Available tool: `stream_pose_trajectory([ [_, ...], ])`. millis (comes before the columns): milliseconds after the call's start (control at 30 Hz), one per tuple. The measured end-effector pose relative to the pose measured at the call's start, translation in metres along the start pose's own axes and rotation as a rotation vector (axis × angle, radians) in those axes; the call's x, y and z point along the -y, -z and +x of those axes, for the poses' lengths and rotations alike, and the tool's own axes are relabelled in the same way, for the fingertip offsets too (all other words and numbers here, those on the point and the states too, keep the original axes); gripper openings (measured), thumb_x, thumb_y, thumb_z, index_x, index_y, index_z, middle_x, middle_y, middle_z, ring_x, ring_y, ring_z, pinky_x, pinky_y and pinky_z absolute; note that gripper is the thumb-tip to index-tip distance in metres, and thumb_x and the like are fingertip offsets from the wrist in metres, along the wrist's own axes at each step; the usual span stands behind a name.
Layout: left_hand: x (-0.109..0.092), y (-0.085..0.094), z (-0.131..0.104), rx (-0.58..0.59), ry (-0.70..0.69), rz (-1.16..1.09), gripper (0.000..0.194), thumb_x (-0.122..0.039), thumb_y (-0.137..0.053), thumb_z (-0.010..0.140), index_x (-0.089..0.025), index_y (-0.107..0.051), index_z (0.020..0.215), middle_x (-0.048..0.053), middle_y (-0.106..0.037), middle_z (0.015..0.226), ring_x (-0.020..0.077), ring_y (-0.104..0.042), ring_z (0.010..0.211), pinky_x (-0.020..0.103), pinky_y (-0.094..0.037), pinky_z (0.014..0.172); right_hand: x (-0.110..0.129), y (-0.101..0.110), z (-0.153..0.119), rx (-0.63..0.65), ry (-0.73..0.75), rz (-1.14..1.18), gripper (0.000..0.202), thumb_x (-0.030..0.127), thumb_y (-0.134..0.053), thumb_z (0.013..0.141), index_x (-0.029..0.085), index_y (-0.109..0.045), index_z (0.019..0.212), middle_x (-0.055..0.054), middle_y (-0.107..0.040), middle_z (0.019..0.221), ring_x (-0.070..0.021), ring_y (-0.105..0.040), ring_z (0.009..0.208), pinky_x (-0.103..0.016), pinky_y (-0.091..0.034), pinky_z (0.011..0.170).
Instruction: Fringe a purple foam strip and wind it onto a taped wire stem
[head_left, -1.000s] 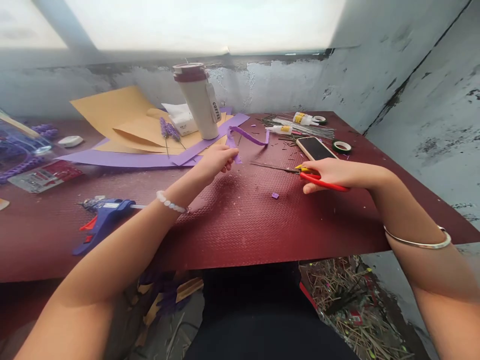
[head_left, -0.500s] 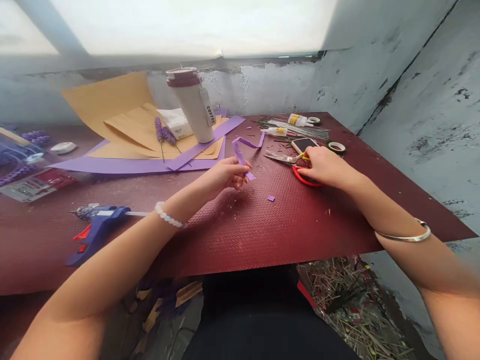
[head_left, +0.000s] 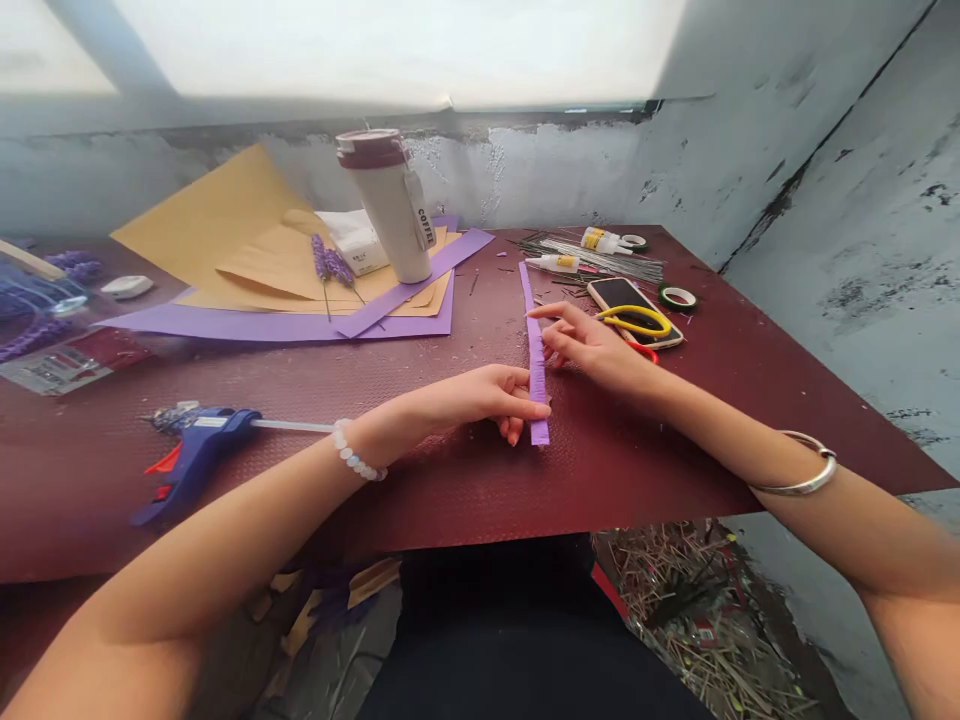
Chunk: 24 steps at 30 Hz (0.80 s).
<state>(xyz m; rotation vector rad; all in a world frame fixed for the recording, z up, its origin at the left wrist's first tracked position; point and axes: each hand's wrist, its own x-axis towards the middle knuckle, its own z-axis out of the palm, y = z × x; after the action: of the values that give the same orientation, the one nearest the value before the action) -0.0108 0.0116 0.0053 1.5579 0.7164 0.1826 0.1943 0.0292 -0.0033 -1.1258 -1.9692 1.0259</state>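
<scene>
A narrow purple paper strip [head_left: 537,360] stretches lengthwise over the table, with a fringe of fine cuts along it. Its near end is pinched between the thumb and fingers of my left hand [head_left: 499,397]. My right hand [head_left: 589,345] reaches to the strip's middle, index finger stretched out and its tip at the paper; the fingers are apart and grip nothing. Just beyond my right hand lie scissors with one yellow handle [head_left: 636,320] and one red handle. The yellow loop overlaps a phone [head_left: 619,294], while my hand hides most of the blades.
A blue glue gun [head_left: 199,460] lies at left. Behind are a coffee tumbler [head_left: 390,215], tan paper [head_left: 202,235], purple sheets [head_left: 277,328] and lavender-like stems [head_left: 330,265]. Wires [head_left: 622,258], glue bottles [head_left: 600,240] and a tape roll [head_left: 677,297] sit at the back right.
My right hand has let go of the scissors and moved left to the strip. My left hand has moved right and nearer, and the folded strip is now straightened out.
</scene>
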Motion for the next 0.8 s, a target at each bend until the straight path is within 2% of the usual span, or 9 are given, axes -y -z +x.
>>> stream_pose_trajectory([
  [133, 0.0, 0.0, 0.0, 0.016, 0.019, 0.036, 0.024, -0.037, -0.068, 0.082, -0.017, -0.056, 0.076, -0.002, -0.061, 0.063, 0.0113, -0.058, 0.06, 0.025, -0.043, 0.06, 0.002, -0.02, -0.001, 0.054, 0.004, 0.096, 0.029, 0.041, -0.058, 0.086, 0.019, -0.062, 0.104, -0.006, -0.066, 0.096, -0.0187, -0.061, 0.089, -0.035, -0.048, 0.085],
  [300, -0.005, -0.002, -0.002, 0.052, 0.01, -0.047, 0.023, -0.038, -0.062, 0.088, -0.017, -0.057, 0.08, 0.002, -0.07, 0.076, 0.0109, -0.059, 0.062, 0.026, -0.045, 0.062, 0.006, -0.017, -0.007, 0.048, -0.091, 0.208, 0.024, 0.041, -0.055, 0.086, 0.019, -0.063, 0.089, -0.004, -0.069, 0.088, -0.0177, -0.062, 0.084, -0.034, -0.047, 0.082],
  [367, -0.007, -0.003, -0.003, 0.017, 0.023, -0.096, 0.028, -0.043, -0.058, 0.09, -0.017, -0.057, 0.082, 0.004, -0.072, 0.078, 0.0105, -0.059, 0.059, 0.025, -0.045, 0.061, 0.008, -0.016, -0.008, 0.058, -0.14, 0.266, 0.024, 0.041, -0.055, 0.086, 0.019, -0.063, 0.087, -0.003, -0.068, 0.083, -0.0169, -0.061, 0.081, -0.033, -0.047, 0.08],
  [467, -0.006, -0.001, -0.002, -0.03, 0.053, -0.169, 0.034, -0.048, -0.053, 0.092, -0.016, -0.057, 0.08, 0.003, -0.069, 0.068, 0.0108, -0.059, 0.055, 0.024, -0.044, 0.056, 0.007, -0.014, -0.008, 0.043, -0.196, 0.328, 0.019, 0.037, -0.06, 0.082, 0.019, -0.064, 0.086, -0.003, -0.067, 0.082, -0.0155, -0.061, 0.076, -0.032, -0.048, 0.076],
  [533, -0.003, 0.001, 0.0, -0.074, 0.056, -0.165, 0.035, -0.044, -0.047, 0.096, -0.016, -0.056, 0.077, 0.001, -0.063, 0.061, 0.0104, -0.058, 0.054, 0.022, -0.043, 0.054, 0.005, -0.012, -0.006, -0.023, -0.212, 0.372, 0.017, 0.035, -0.062, 0.078, 0.019, -0.063, 0.085, -0.003, -0.067, 0.083, -0.0138, -0.06, 0.07, -0.031, -0.048, 0.071],
  [600, 0.0, 0.002, 0.003, -0.216, 0.048, -0.13, 0.032, -0.035, -0.042, 0.098, -0.017, -0.054, 0.075, -0.001, -0.06, 0.06, 0.0089, -0.054, 0.05, 0.022, -0.042, 0.053, 0.003, -0.007, -0.006, -0.055, -0.245, 0.392, 0.018, 0.034, -0.064, 0.077, 0.018, -0.064, 0.084, -0.003, -0.067, 0.081, -0.013, -0.059, 0.067, -0.03, -0.047, 0.069],
  [700, 0.001, 0.001, 0.002, -0.371, 0.069, 0.199, 0.024, -0.025, -0.039, 0.096, -0.02, -0.048, 0.074, -0.001, -0.059, 0.062, 0.0115, -0.052, 0.051, 0.025, -0.04, 0.052, 0.002, 0.001, -0.006, 0.034, -0.319, 0.322, 0.021, 0.036, -0.068, 0.073, 0.017, -0.065, 0.081, -0.003, -0.067, 0.075, -0.0132, -0.058, 0.062, -0.031, -0.047, 0.067],
  [767, -0.003, -0.003, -0.006, -0.393, -0.003, 0.56, 0.025, -0.031, -0.043, 0.096, -0.02, -0.049, 0.075, 0.003, -0.064, 0.072, 0.0155, -0.058, 0.063, 0.029, -0.044, 0.063, 0.003, 0.006, -0.005, 0.09, -0.327, 0.27, 0.023, 0.038, -0.068, 0.074, 0.016, -0.065, 0.081, -0.003, -0.068, 0.074, -0.0135, -0.057, 0.062, -0.031, -0.047, 0.068],
  [800, -0.008, -0.004, -0.013, -0.403, 0.01, 0.742, 0.022, -0.032, -0.043, 0.097, -0.02, -0.052, 0.08, 0.006, -0.067, 0.08, 0.019, -0.062, 0.072, 0.031, -0.044, 0.067, 0.003, 0.007, -0.005, 0.128, -0.327, 0.261, 0.024, 0.039, -0.067, 0.075, 0.016, -0.065, 0.083, -0.003, -0.068, 0.074, -0.0138, -0.058, 0.063, -0.032, -0.046, 0.069],
])
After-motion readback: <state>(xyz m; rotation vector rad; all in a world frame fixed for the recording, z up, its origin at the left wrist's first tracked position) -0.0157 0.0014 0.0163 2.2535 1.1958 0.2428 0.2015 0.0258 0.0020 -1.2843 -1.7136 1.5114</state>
